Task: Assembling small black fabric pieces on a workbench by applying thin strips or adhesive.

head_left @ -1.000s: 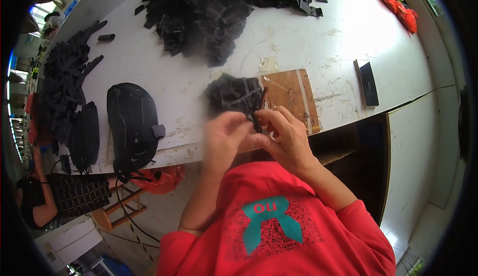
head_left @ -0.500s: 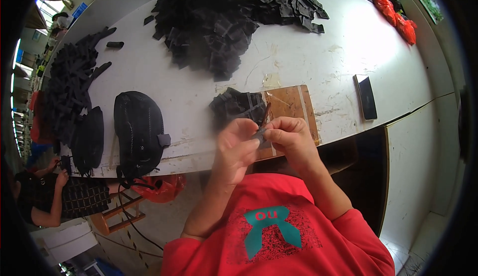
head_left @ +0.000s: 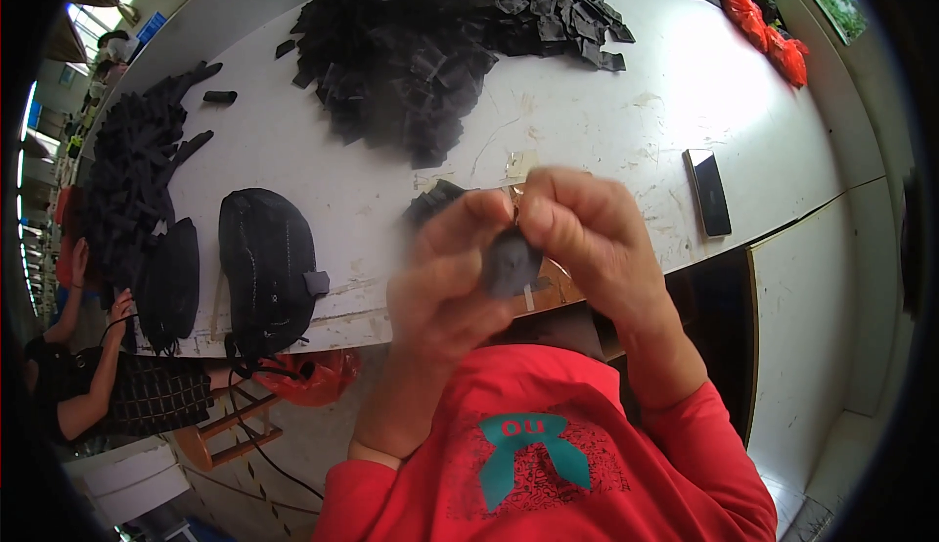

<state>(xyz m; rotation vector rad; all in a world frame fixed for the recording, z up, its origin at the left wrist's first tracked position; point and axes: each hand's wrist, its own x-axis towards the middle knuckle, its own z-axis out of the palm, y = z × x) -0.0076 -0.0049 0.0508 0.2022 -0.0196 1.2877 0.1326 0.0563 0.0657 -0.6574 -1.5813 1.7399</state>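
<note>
Both my hands are raised over the near edge of the white table, close together and somewhat blurred. Between them hangs a small dark grey fabric piece. My left hand pinches it from the left, thumb and forefinger near its top. My right hand grips it from the right with curled fingers. Beneath them, a brown wooden board is mostly hidden. A few black fabric pieces show just beyond my left hand.
A large heap of black fabric pieces covers the table's far middle. Black strips pile at the left, near two black bags. A phone lies at right; red plastic bags lie far right. Another person's arm shows at lower left.
Both my hands have risen from the board with the fabric piece and look larger. My right hand has closed more tightly. The other person's hands have reached toward the strips.
</note>
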